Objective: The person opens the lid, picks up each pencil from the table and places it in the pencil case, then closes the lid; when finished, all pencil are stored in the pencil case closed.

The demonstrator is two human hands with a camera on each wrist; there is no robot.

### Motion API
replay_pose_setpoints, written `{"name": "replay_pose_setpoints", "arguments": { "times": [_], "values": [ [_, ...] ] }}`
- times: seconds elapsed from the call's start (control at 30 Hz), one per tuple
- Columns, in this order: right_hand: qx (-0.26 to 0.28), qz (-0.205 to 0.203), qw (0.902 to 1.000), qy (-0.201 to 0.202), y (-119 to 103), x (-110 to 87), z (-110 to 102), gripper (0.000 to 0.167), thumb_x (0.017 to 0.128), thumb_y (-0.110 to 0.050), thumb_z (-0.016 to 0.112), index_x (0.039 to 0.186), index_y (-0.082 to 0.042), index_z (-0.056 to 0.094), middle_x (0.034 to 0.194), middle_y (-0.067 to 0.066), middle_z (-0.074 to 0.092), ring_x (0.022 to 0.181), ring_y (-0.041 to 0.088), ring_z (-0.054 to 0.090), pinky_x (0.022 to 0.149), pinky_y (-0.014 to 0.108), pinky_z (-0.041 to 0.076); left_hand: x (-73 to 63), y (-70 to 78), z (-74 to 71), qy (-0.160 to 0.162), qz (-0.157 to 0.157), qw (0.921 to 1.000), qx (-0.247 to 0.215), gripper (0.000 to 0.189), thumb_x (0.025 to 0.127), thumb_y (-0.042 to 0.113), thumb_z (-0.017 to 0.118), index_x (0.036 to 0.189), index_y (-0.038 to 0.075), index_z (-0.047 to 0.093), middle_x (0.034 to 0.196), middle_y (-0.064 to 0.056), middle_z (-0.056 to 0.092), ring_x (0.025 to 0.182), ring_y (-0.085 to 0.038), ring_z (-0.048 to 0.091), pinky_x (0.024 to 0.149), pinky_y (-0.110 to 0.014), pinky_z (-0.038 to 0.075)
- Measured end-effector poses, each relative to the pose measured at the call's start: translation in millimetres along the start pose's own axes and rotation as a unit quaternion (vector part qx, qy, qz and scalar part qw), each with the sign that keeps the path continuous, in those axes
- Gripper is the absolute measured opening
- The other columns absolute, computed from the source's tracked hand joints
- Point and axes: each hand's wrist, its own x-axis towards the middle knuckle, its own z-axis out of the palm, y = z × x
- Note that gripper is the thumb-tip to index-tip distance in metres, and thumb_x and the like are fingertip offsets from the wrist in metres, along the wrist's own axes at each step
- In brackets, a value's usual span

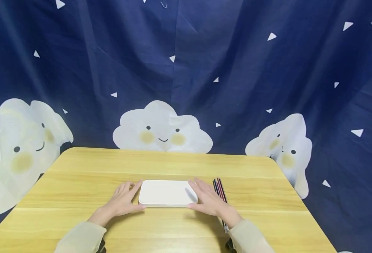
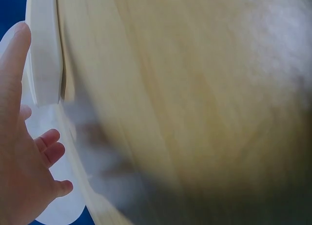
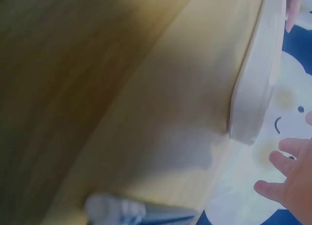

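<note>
A flat white rectangular case (image 1: 168,193) with rounded corners lies lengthwise across the wooden table, its narrow side (image 2: 46,49) showing in the left wrist view. My left hand (image 1: 122,200) is at its left end, thumb by the front corner and index finger by the back one, the other fingers loosely bent. At the right end my right hand (image 1: 208,199) has thumb and fingers spread, the fingertips overlapping the case's edge in the head view. In the right wrist view several fingers (image 3: 280,161) stand apart from the case (image 3: 256,74). Neither hand is curled round it.
Several slim pencils (image 1: 219,188), dark and red, lie in a bundle beside my right hand, partly hidden under the wrist; their near end is blurred in the right wrist view. Behind the wooden table (image 1: 160,161) hangs a dark blue curtain (image 1: 192,77) with smiling clouds.
</note>
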Motion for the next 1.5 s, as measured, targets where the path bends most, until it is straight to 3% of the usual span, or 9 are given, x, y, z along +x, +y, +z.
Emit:
{"name": "replay_pose_setpoints", "arguments": {
  "times": [0.33, 0.6, 0.9, 1.2, 1.5],
  "values": [
    [-0.012, -0.003, 0.9988, -0.048, -17, 21.1, 13, 0.08, 0.084, -0.05, 0.057, 0.145, -0.012, 0.022, 0.148, 0.023, 0.016, 0.134, 0.041, 0.019, 0.106, 0.053, 0.018, 3.1, -2.2, 0.6, -0.005, -0.006, 0.9999, 0.011, 0.097, 0.067, 0.064, 0.065, 0.14, 0.008, 0.034, 0.114, -0.014, 0.043, 0.098, -0.024, 0.039, 0.083, -0.052, 0.035],
    [-0.074, -0.032, 0.9959, -0.042, -31, 37.4, 24, 0.077, 0.084, -0.054, 0.054, 0.144, -0.015, 0.027, 0.147, 0.019, 0.024, 0.131, 0.034, 0.028, 0.105, 0.047, 0.027, 2.8, -4.0, 1.4, -0.003, -0.012, 0.9995, 0.029, 0.095, 0.067, 0.066, 0.063, 0.14, 0.011, 0.036, 0.108, -0.01, 0.043, 0.09, -0.019, 0.037, 0.073, -0.038, 0.034],
    [-0.103, -0.02, 0.9939, -0.036, -35, 42.8, 35, 0.079, 0.079, -0.058, 0.056, 0.142, -0.016, 0.031, 0.142, 0.018, 0.032, 0.125, 0.033, 0.036, 0.1, 0.047, 0.033, 3.1, -4.3, 8.5, -0.002, -0.009, 0.9998, 0.02, 0.095, 0.067, 0.063, 0.066, 0.139, 0.009, 0.036, 0.102, -0.007, 0.043, 0.085, -0.017, 0.035, 0.067, -0.031, 0.029],
    [-0.208, -0.021, 0.9778, 0.003, -39, 50.1, 37, 0.077, 0.075, -0.062, 0.059, 0.135, -0.018, 0.04, 0.124, 0.011, 0.047, 0.108, 0.025, 0.047, 0.083, 0.038, 0.046, 9.5, -3.3, 11.8, -0.022, -0.042, 0.9989, -0.004, 0.103, 0.062, 0.066, 0.068, 0.14, 0.008, 0.033, 0.103, -0.007, 0.041, 0.087, -0.021, 0.034, 0.07, -0.038, 0.027],
    [-0.298, -0.032, 0.9542, -0.004, -43, 55.2, 34, 0.077, 0.072, -0.064, 0.061, 0.134, -0.023, 0.04, 0.121, 0.008, 0.048, 0.104, 0.022, 0.05, 0.064, 0.028, 0.05, 12.4, -2.4, 9.3, -0.026, -0.047, 0.9969, -0.057, 0.099, 0.06, 0.056, 0.074, 0.135, 0.001, 0.039, 0.103, -0.009, 0.041, 0.089, -0.024, 0.034, 0.07, -0.04, 0.025]
  ]
}}
